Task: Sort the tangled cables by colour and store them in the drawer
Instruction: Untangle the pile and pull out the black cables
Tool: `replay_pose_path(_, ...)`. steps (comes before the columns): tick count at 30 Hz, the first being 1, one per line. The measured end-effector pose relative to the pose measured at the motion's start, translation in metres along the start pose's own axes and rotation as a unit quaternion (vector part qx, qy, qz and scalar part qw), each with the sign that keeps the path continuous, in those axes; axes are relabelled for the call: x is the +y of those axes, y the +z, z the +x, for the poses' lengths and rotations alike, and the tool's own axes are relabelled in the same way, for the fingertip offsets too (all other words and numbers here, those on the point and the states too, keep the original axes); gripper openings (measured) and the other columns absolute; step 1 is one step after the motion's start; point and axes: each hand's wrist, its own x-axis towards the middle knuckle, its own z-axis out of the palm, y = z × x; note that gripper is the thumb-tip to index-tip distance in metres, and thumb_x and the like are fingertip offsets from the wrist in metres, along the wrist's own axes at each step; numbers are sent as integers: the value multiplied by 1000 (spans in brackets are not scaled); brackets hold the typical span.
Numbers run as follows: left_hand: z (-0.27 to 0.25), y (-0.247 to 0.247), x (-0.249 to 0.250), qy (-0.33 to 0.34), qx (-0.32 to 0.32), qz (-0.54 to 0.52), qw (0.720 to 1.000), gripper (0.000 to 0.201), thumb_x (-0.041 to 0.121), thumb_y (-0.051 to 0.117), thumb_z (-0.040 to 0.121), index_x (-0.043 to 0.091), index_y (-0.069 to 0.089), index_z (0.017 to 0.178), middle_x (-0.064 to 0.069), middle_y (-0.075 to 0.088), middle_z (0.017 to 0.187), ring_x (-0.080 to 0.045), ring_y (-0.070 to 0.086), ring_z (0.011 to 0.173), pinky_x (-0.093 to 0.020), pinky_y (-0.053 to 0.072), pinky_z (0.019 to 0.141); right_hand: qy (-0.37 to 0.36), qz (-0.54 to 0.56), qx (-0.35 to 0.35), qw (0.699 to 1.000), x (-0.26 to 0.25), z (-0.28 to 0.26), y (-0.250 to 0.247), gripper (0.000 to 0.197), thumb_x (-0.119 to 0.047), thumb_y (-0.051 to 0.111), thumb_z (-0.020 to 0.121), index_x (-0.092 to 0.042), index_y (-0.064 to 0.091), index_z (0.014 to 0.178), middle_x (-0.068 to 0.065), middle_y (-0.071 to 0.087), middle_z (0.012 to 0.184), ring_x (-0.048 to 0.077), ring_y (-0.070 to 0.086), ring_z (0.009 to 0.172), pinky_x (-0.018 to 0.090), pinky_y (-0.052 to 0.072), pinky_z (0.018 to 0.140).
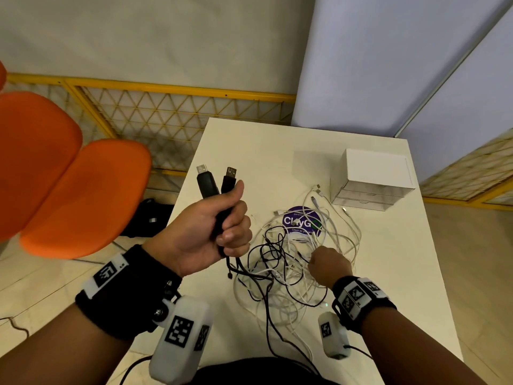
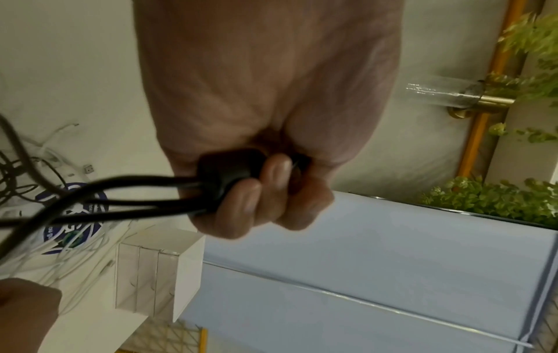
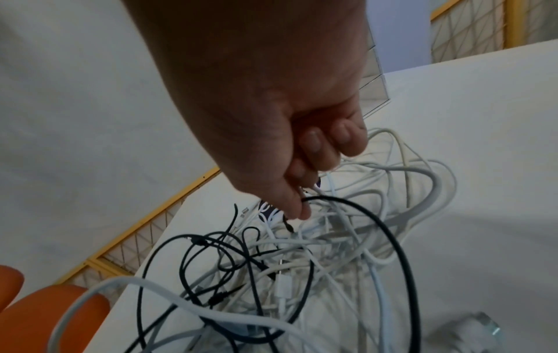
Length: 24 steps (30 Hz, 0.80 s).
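My left hand [image 1: 226,232] is raised above the white table's [image 1: 249,145] left edge. It grips a bundle of black cables [image 1: 219,187] with two USB plugs sticking up past the thumb. In the left wrist view the left hand's fingers [image 2: 250,200] curl round the black cables [image 2: 105,193], which trail down to the pile. A tangle of white and black cables [image 1: 291,262] lies mid-table. My right hand [image 1: 323,261] reaches into it. In the right wrist view the right hand [image 3: 300,205] pinches a black cable [image 3: 389,234] between thumb and forefinger. A white drawer unit [image 1: 372,179] with its clear drawers closed stands at the far right.
A round purple sticker [image 1: 302,222] lies under the cables. Orange chairs [image 1: 69,176] stand left of the table, with a yellow mesh fence [image 1: 166,112] behind them. A pale blue partition [image 1: 388,65] rises behind the table. The table's near and right parts are bare.
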Motion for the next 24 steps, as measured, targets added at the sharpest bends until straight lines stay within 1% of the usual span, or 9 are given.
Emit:
replay_pose_path(3, 5, 4, -2, -10, 20, 15, 1000, 56, 47, 47, 98, 14, 32, 54, 0, 23, 43, -13, 17, 44, -29, 18, 48, 12, 67, 16, 998, 1, -3, -6, 21, -29, 53, 86, -17, 66, 97, 3, 69, 98, 23, 66, 91, 29, 53, 73)
replay_pose_path(5, 8, 4, -4, -18, 46, 18, 999, 54, 44, 49, 98, 16, 30, 56, 1, 21, 46, -13, 16, 44, -28, 19, 48, 17, 147, 19, 989, 1, -5, -14, 14, -28, 58, 82, -17, 66, 78, 2, 68, 82, 21, 64, 78, 26, 48, 64)
replay_pose_path(6, 10, 3, -6, -24, 55, 14, 998, 53, 43, 51, 98, 17, 30, 57, 2, 21, 47, -13, 16, 44, -27, 21, 46, 15, 190, 19, 981, 1, -8, -20, 15, -26, 61, 81, -17, 64, 70, 1, 66, 74, 20, 62, 72, 24, 44, 60)
replay_pose_path(8, 15, 1, -11, -35, 69, 4, 997, 52, 40, 52, 98, 18, 30, 56, 3, 19, 48, -12, 16, 45, -26, 23, 45, 3, 263, 22, 965, 0, -16, -31, 20, -19, 64, 82, -12, 61, 63, 0, 61, 63, 17, 57, 62, 23, 40, 55)
replay_pose_path(11, 22, 0, -20, -53, 87, -3, 995, 49, 35, 54, 98, 18, 34, 57, 3, 19, 51, -12, 18, 46, -26, 24, 47, -19, 336, 31, 941, -2, -31, -49, 19, -13, 68, 81, -5, 66, 64, 1, 59, 57, 12, 51, 53, 23, 41, 54)
replay_pose_path(15, 33, 2, -31, -67, 114, -12, 991, 39, 31, 60, 96, 17, 45, 64, 3, 23, 56, -13, 24, 48, -27, 28, 50, -66, 431, 17, 900, -11, -59, -77, 13, -13, 73, 84, -5, 72, 74, 14, 69, 67, 15, 53, 54, 27, 45, 55)
replay_pose_path(18, 40, 7, -39, -69, 131, -12, 989, 29, 31, 65, 93, 14, 51, 74, 2, 26, 59, -13, 29, 50, -28, 33, 52, -100, 475, 17, 874, -25, -80, -96, 10, -14, 76, 84, -5, 73, 78, 11, 66, 64, 16, 50, 52, 21, 41, 49)
replay_pose_path(21, 45, 15, -45, -61, 138, 5, 988, 24, 31, 70, 90, 12, 57, 83, 3, 28, 60, -12, 31, 51, -28, 34, 55, -133, 498, 20, 857, -41, -97, -109, 10, -15, 79, 81, -7, 74, 78, 11, 63, 62, 13, 49, 50, 22, 41, 51)
replay_pose_path(24, 47, 22, -47, -48, 129, 23, 990, 25, 32, 73, 86, 11, 61, 89, 3, 28, 60, -12, 33, 53, -28, 35, 57, -164, 510, 4, 844, -53, -110, -117, 8, -11, 79, 81, -4, 74, 79, 7, 64, 61, 8, 49, 48, 18, 40, 51)
